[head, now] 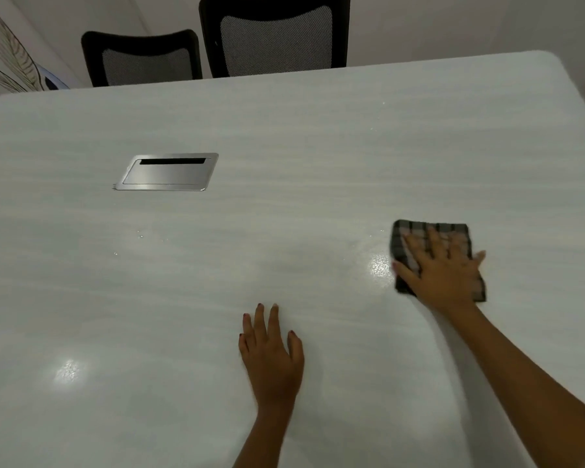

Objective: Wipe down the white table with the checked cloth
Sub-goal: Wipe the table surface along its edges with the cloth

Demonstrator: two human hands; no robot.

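The folded grey-and-white checked cloth (411,231) lies flat on the right part of the glossy white tabletop (318,163). The right hand (443,275) presses down on it with fingers spread and straight, not gripping. The left hand (272,356) rests palm-down and relaxed on the bare surface nearer the body, well apart from the cloth and holding nothing.

Because the cloth is held only by flat pressure, a fast stroke could probably let it bunch or slide out from under the palm. The scattered water droplets (139,236) near the brushed-metal cable hatch (166,173) could be missed. A damp pass over the hatch's open slot might push moisture inside.

The cloth's near edge is covered by the right hand and blurred, so how it is folded is unclear. Bright glare (380,266) beside the cloth makes wet and dry areas hard to tell apart. The two black mesh-backed chairs (274,35) are cut off at the far edge.
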